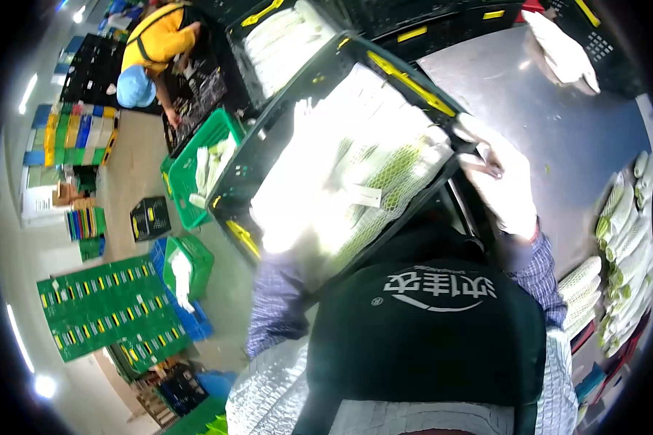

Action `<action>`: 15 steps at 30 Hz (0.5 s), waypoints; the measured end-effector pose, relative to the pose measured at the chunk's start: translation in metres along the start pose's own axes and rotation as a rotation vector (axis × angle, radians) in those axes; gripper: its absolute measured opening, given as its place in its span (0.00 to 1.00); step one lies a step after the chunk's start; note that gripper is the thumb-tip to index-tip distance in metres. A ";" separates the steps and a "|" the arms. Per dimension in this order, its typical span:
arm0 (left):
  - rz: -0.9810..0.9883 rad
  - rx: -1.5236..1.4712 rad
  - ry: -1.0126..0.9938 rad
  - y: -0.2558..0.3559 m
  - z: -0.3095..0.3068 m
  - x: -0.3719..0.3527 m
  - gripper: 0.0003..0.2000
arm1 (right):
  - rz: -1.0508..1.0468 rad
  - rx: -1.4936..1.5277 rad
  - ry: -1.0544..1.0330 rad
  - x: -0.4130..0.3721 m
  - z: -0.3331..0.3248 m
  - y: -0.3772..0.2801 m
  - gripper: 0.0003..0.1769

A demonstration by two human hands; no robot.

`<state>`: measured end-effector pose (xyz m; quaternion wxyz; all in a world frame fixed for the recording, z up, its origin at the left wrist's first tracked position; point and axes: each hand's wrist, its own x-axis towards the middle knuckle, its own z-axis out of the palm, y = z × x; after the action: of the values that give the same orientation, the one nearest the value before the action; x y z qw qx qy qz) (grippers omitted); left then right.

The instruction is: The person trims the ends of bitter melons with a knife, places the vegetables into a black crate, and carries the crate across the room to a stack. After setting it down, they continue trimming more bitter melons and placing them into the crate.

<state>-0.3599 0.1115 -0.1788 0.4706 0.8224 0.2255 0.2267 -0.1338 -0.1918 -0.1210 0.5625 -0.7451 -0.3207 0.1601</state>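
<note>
A dark crate with yellow clips [413, 90] is tilted in front of my body, filled with net-wrapped pale green vegetables [395, 170]. A white label lies on one of the nets. My right hand [504, 181], in a white glove, has its fingers curled on the crate's right corner. My left hand [286, 214] is at the crate's near left side, over the packed vegetables; glare washes out its fingers, so its grip cannot be made out.
A metal table [559, 138] extends to the right, with a white bundle [559, 51] on it and wrapped vegetables [624, 239] beyond. Green baskets [196, 170] stand left. A co-worker in yellow [156, 40] bends over black crates. Stacked green crates [109, 304] are lower left.
</note>
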 end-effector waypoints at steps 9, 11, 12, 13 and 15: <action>0.056 -0.190 -0.159 -0.006 0.063 -0.013 0.46 | -0.686 -0.364 0.072 0.037 0.049 -0.069 0.11; -0.018 -0.349 -0.188 0.004 0.064 -0.016 0.45 | -0.857 -0.270 0.217 0.038 0.063 -0.059 0.08; -0.077 -0.472 -0.181 0.017 0.065 -0.017 0.44 | -0.864 -0.160 0.137 0.036 0.071 -0.050 0.10; -0.133 -0.589 -0.173 0.029 0.066 -0.018 0.43 | -0.821 -0.187 0.004 0.029 0.072 -0.048 0.12; -0.218 -0.762 -0.155 0.040 0.066 -0.019 0.42 | -0.754 -0.284 -0.213 0.022 0.075 -0.043 0.22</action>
<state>-0.3296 0.0379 -0.1765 0.7786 0.5750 0.1753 0.1800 -0.1751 -0.1154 -0.1016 0.4368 -0.6250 -0.6464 -0.0267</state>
